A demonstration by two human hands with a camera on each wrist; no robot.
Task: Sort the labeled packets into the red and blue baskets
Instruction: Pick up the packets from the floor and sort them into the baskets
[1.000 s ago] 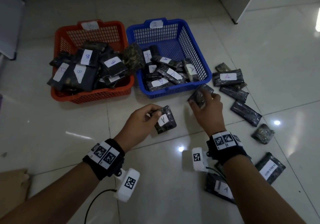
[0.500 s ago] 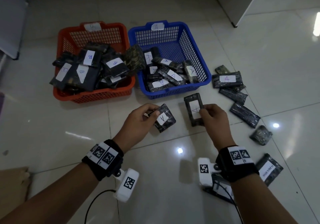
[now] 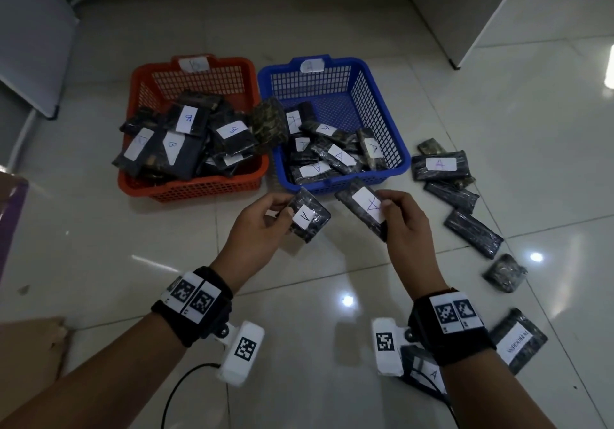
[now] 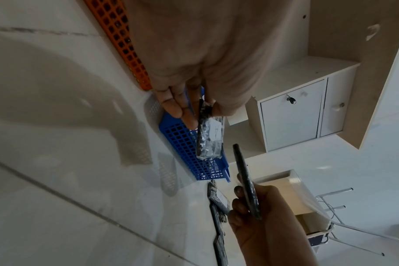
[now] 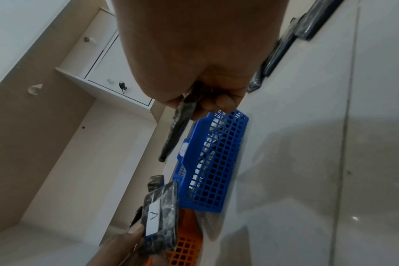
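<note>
My left hand (image 3: 265, 219) pinches a short dark packet (image 3: 309, 218) with a white label marked A. A longer dark packet (image 3: 363, 207), also marked A, is held in my right hand (image 3: 398, 219). Both packets hang just in front of the blue basket (image 3: 372, 176), which holds several A packets. To its left the red basket (image 3: 199, 186) is full of B packets. In the left wrist view my left fingers (image 4: 178, 106) grip the short packet (image 4: 211, 138). The right wrist view shows the long packet (image 5: 178, 129) edge-on between thumb and fingers.
Several loose packets (image 3: 471, 232) lie on the tiled floor right of the blue basket; one labeled A (image 3: 440, 164) is nearest it. Two more (image 3: 518, 339) lie by my right wrist. A white cabinet (image 3: 465, 13) stands far right, a cardboard piece (image 3: 30, 345) at left.
My right hand lifted a packet from the floor, turned its A label up and brought it toward the blue basket's front. The left hand rose slightly with its packet.
</note>
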